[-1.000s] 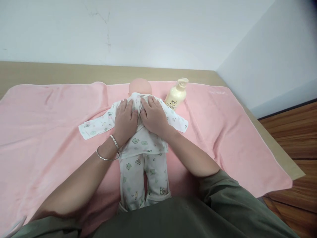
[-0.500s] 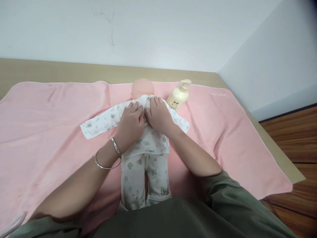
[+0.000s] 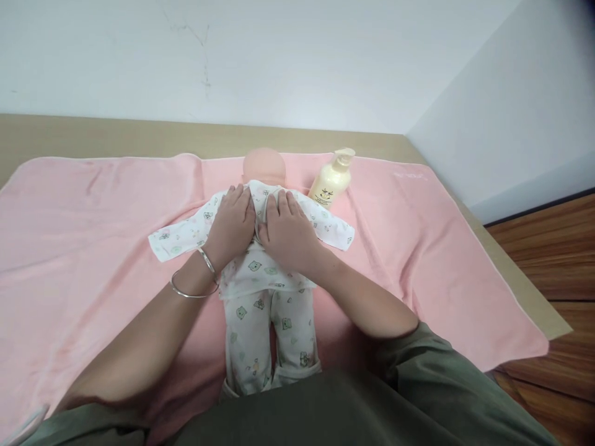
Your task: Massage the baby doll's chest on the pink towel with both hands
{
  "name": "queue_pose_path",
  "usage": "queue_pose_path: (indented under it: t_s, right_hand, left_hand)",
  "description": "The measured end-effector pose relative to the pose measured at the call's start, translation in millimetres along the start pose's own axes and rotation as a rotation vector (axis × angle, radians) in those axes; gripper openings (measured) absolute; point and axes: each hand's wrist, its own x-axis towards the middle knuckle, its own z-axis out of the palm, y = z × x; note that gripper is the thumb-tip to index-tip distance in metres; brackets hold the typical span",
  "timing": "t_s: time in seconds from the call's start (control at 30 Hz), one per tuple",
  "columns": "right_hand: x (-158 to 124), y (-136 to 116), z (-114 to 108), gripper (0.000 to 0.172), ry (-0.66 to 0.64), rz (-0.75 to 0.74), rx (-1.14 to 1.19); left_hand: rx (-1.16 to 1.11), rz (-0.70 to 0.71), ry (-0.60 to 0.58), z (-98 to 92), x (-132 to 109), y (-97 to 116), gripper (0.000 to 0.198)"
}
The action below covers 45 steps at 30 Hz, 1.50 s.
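Note:
A baby doll lies on a pink blanket, its bald head at the far end and its legs toward me. It wears a white printed top with sleeves stretched out to both sides, and matching trousers. My left hand rests flat on the left part of the doll's upper body, fingers stretched away from me. Beside it, my right hand lies flat on the right part, its fingers slightly spread. Neither hand grips anything. The palms are hidden.
A cream pump bottle leans or lies beside the doll's right-hand sleeve. The pink blanket covers much of the wooden table. A white wall rises behind, and wood-grained panels stand at the right.
Both hands have slid slightly down the doll's back toward me and a little left. More of the top shows near the neck. The bottle appears unmoved.

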Motion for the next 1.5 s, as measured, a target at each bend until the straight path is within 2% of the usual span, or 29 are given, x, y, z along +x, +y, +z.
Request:
queue_pose_path:
  t_s: [0.13, 0.27, 0.37, 0.5, 0.67, 0.83, 0.97, 1.23, 1.5]
  right_hand:
    - [13, 12, 0, 0.058, 0.018, -0.053, 0.024]
    - [27, 27, 2, 0.057, 0.028, -0.056, 0.019]
    - [32, 31, 4, 0.058, -0.008, -0.048, 0.015]
    - [23, 24, 5, 0.060, -0.007, -0.053, -0.010]
    - [2, 0, 15, 0.058, 0.111, -0.058, -0.076]
    - [-2, -8, 19, 0.056, 0.112, -0.047, -0.075]
    - [7, 4, 13, 0.057, 0.076, -0.054, 0.004]
    - [36, 39, 10, 0.062, -0.032, 0.030, 0.182]
    - [29, 34, 9, 0.060, -0.007, -0.011, 0.072]
  left_hand:
    - [0.026, 0.039, -0.009, -1.3, -12, 14, 0.059]
    - [0.022, -0.017, -0.094, -8.9, -25, 39, 0.060]
    - [0.010, -0.067, -0.130, -12.7, -27, 50, 0.061]
    - [-0.067, -0.102, -0.113, -14.4, -19, 42, 0.060]
    - [-0.179, -0.064, -0.050, -12.3, -4, 16, 0.052]
    - [-0.082, -0.071, 0.004, 1.0, 3, 5, 0.056]
    - [0.039, -0.011, 0.010, 4.4, -5, 13, 0.059]
    - [0.221, 0.048, -0.083, -6.5, -33, 50, 0.056]
    - [0.175, -0.009, -0.162, -15.2, -31, 51, 0.057]
